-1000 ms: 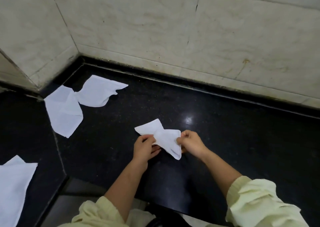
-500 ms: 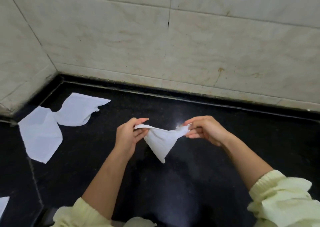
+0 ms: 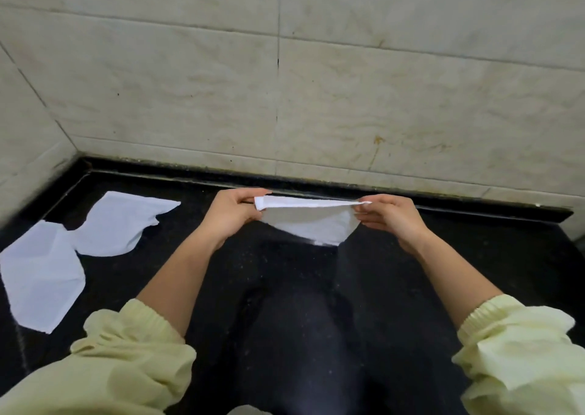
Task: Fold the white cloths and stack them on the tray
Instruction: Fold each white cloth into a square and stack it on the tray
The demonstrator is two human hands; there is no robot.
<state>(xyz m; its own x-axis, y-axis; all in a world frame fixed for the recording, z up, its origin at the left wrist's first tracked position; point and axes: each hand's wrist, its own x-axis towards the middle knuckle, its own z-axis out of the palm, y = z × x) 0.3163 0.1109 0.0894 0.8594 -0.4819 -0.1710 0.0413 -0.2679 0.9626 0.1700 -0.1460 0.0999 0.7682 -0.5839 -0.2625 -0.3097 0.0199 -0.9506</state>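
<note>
Holding a white cloth [image 3: 311, 224] stretched sideways between both hands, over the black counter [image 3: 285, 304] and close to the foot of the tiled wall [image 3: 348, 98]. Pinching its left end with the left hand [image 3: 232, 213]: thumb and forefinger clamped on a small rolled corner, other fingers curled in underneath. Pinching its right end with the right hand [image 3: 391, 218]: fingertips closed on the corner tip, remaining fingers loosely curled below. Pulled taut along the top edge, sagging underneath into a rounded flap, deepest toward the right side. Unclear on flap bottom touching the counter vs hanging just clear of it. Looks doubled along that top edge; layer count not readable. Hands well apart, roughly level, one at each end of the cloth. Forearms bare, coming in from the bottom of view, pale yellow sleeves [image 3: 126, 351] bunched partway up them. Off to the left, lying flat on the counter: second white cloth [image 3: 123, 224], unfolded, edges a bit wavy, near the back corner by the wall; third white cloth [image 3: 41, 275], nearer the camera at the left edge of view, unfolded, showing faint crease lines. Meeting each other at one narrow corner, touching or slightly overlapping, can't tell which. Both well apart from the held cloth and from either hand. Dull reflection on the counter surface below the hands.
</note>
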